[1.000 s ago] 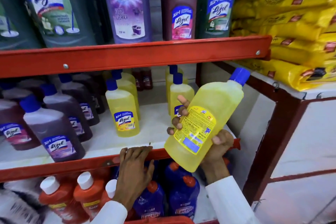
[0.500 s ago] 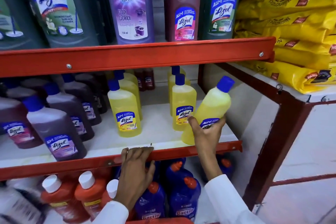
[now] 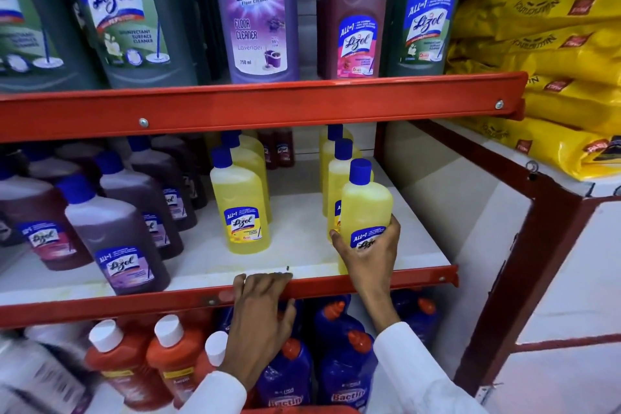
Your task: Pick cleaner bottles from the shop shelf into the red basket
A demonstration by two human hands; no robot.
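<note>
My right hand (image 3: 368, 254) is wrapped around the lower half of a yellow Lizol bottle (image 3: 366, 208) with a blue cap, which stands upright at the front right of the middle shelf (image 3: 302, 255). Behind it stand more yellow bottles (image 3: 339, 171), and another yellow bottle (image 3: 243, 208) stands mid-shelf. My left hand (image 3: 260, 316) rests with its fingers hooked over the red front rail (image 3: 100, 306) of that shelf. A thin strip of the red basket (image 3: 295, 409) shows at the bottom edge.
Dark purple Lizol bottles (image 3: 117, 239) fill the shelf's left side. Large green, purple and maroon bottles (image 3: 255, 10) stand on the upper shelf. Orange bottles (image 3: 127, 363) and blue Bactin bottles (image 3: 342, 366) sit below. Yellow sacks (image 3: 544, 44) are stacked at the right.
My right hand carried the yellow bottle from a tilted position in front of the shelf back onto the middle shelf, where it now stands upright. My left hand stayed on the rail.
</note>
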